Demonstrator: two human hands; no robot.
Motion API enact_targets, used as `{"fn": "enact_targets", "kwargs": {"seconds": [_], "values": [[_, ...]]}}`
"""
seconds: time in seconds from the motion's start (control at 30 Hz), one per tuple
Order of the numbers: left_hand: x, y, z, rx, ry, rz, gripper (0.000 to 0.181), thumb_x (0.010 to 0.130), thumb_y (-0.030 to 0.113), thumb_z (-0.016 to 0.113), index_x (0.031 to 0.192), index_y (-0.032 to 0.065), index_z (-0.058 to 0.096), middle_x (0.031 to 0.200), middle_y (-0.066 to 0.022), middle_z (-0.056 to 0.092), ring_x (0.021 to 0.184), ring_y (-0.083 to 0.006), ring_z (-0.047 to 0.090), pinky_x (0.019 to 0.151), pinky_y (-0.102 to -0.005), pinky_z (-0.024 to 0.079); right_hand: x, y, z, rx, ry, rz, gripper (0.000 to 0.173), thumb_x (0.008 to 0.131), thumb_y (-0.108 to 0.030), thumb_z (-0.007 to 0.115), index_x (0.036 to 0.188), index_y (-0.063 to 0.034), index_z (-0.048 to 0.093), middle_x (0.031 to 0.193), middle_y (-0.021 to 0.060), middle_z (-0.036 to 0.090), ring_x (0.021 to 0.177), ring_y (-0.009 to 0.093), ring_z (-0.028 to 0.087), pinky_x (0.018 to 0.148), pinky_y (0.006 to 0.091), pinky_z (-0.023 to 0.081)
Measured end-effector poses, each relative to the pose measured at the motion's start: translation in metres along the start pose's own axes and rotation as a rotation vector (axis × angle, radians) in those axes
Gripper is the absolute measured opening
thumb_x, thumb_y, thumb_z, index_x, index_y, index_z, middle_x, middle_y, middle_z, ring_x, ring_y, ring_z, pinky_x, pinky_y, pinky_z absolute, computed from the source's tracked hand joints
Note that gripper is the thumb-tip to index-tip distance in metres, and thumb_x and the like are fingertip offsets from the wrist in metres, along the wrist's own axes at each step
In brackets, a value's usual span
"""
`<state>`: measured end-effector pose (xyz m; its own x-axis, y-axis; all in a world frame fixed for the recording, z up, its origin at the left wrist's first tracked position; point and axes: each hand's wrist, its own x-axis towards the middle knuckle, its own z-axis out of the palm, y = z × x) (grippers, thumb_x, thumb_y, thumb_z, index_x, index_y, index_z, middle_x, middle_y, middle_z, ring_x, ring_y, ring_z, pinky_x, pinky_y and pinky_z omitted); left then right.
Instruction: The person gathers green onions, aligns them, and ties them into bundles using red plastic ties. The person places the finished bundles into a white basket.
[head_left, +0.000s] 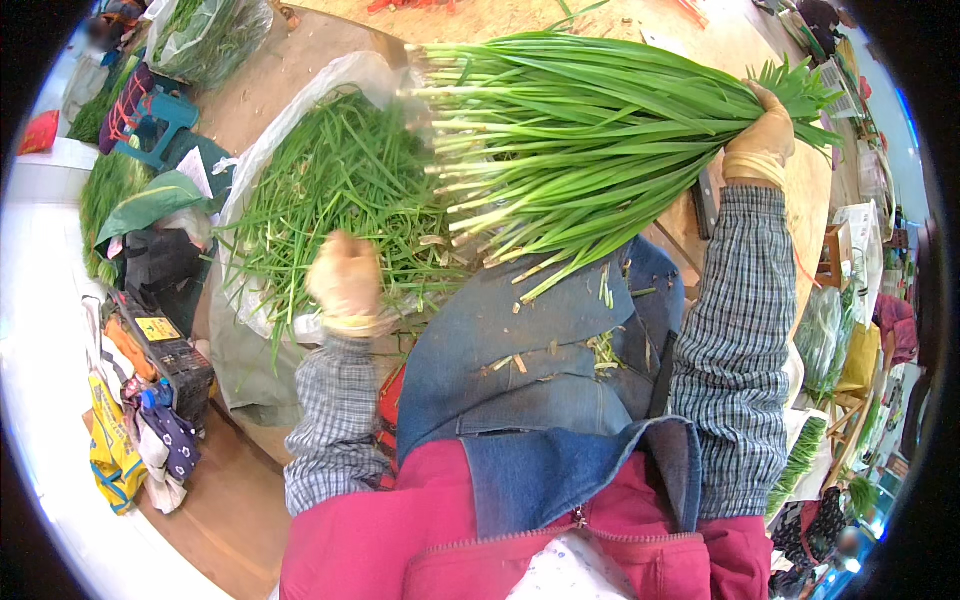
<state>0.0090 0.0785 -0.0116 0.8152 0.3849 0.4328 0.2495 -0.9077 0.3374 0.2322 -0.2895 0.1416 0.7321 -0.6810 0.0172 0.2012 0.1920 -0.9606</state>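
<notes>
My right hand (765, 135), in a tan glove, grips a large fanned bunch of garlic chives (592, 127) near the leaf tips. Their pale cut ends point left, above my lap. A gloved and motion-blurred left hand (345, 281) hovers over the near left part of a big open plastic bag (247, 161). Loose chive leaves and trimmings (337, 165) fill that bag. Whether the left fingers hold anything cannot be made out. Scraps of stem lie on the blue denim cloth (517, 330) across my lap.
Beyond the bunch is a wooden board (810, 180); a dark metal bar (703, 206) sits by my right wrist. To the left are a black crate (187, 367), a blue plastic stool (169, 112) and another bag of greens (214, 45). Bagged greens (821, 337) stand on the right.
</notes>
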Motion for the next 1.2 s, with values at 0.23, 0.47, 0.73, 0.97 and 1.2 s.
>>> {"fn": "enact_targets", "kwargs": {"seconds": [0.23, 0.47, 0.73, 0.97, 1.2], "values": [[0.057, 0.092, -0.051, -0.510, 0.174, 0.537, 0.032, 0.072, 0.004, 0.069, 0.102, 0.0099, 0.062, 0.095, -0.0064, 0.060, 0.094, -0.0270, 0.054, 0.087, -0.0395, 0.039, 0.002, -0.015, -0.007, 0.061, -0.070, -0.067, 0.015, 0.069, 0.000, 0.068, 0.080, 0.0097, 0.064, 0.083, 0.0166, 0.063, 0.067, 0.027, 0.063, 0.063, 0.0364, 0.056], [0.059, 0.135, -0.016, -0.243, -0.026, 0.334, 0.016, 0.075, 0.015, 0.068, 0.089, 0.0081, 0.064, 0.081, -0.0077, 0.059, 0.081, -0.0262, 0.055, 0.078, -0.0403, 0.040, -0.007, -0.021, -0.002, 0.082, -0.008, -0.074, 0.018, 0.066, 0.002, 0.069, 0.079, 0.0117, 0.061, 0.081, 0.0171, 0.061, 0.064, 0.027, 0.062, 0.060, 0.0368, 0.057], [0.044, 0.145, -0.006, -0.625, -0.065, -0.045, 0.029, 0.071, 0.020, 0.074, 0.093, 0.0035, 0.063, 0.069, -0.0088, 0.059, 0.060, -0.0228, 0.057, 0.058, -0.0349, 0.046, -0.010, -0.019, -0.002, 0.059, 0.034, -0.035, 0.012, 0.075, -0.001, 0.064, 0.083, 0.0084, 0.065, 0.080, 0.0154, 0.063, 0.066, 0.025, 0.063, 0.064, 0.0341, 0.055], [0.058, 0.144, 0.003, -0.324, -0.175, 0.007, 0.046, 0.076, 0.039, 0.067, 0.107, 0.0049, 0.064, 0.082, -0.0148, 0.063, 0.071, -0.0295, 0.059, 0.067, -0.0418, 0.046, -0.020, -0.018, -0.001, -0.040, 0.013, -0.083, 0.014, 0.077, -0.001, 0.062, 0.088, 0.0071, 0.067, 0.087, 0.0171, 0.064, 0.069, 0.025, 0.063, 0.065, 0.0330, 0.056], [0.072, 0.142, 0.007, -0.348, -0.094, 0.126, 0.049, 0.073, 0.047, 0.066, 0.099, 0.0058, 0.068, 0.105, -0.0169, 0.059, 0.090, -0.0350, 0.057, 0.086, -0.0488, 0.041, -0.021, -0.017, 0.001, 0.046, -0.001, -0.055, 0.013, 0.078, -0.001, 0.062, 0.086, 0.0085, 0.066, 0.086, 0.0177, 0.063, 0.071, 0.025, 0.063, 0.066, 0.0347, 0.057]]}}
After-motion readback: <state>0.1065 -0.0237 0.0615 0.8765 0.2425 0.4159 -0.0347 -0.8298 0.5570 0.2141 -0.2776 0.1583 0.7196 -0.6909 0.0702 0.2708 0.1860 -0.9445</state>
